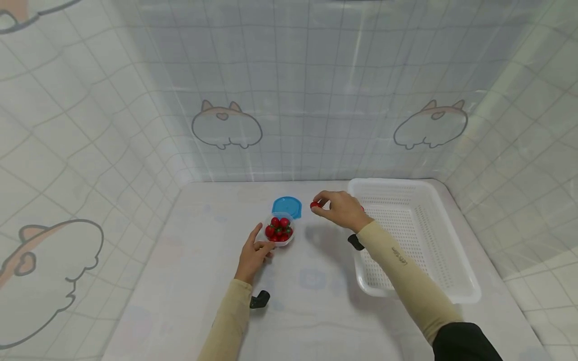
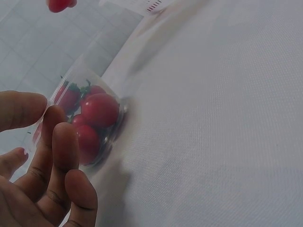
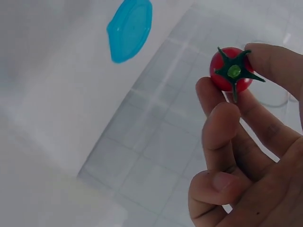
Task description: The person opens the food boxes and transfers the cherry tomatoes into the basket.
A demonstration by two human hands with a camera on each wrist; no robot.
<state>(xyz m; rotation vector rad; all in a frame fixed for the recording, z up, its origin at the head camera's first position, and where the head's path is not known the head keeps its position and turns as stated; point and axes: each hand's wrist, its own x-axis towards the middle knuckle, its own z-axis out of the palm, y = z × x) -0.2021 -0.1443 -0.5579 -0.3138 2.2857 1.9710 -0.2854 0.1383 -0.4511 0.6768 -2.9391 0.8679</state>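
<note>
A small clear plastic box [image 1: 286,242] full of red cherry tomatoes [image 1: 279,230] with green stems stands on the table. My left hand [image 1: 255,255] is at its near left side, the thumb and fingertips holding the rim, as the left wrist view shows at the box wall [image 2: 71,78]. Above the table, between box and basket, my right hand [image 1: 344,209] pinches one cherry tomato [image 3: 231,71] between thumb and fingertips, its green star-shaped top toward the wrist camera. A blue lid [image 1: 287,205] lies just behind the box.
A white perforated basket [image 1: 451,250] stands at the right, under the right forearm. A bit of red [image 1: 362,208] shows beside the right hand at the basket's left side, mostly hidden. Patterned sheets [image 1: 289,90] wall in the table at the back and sides.
</note>
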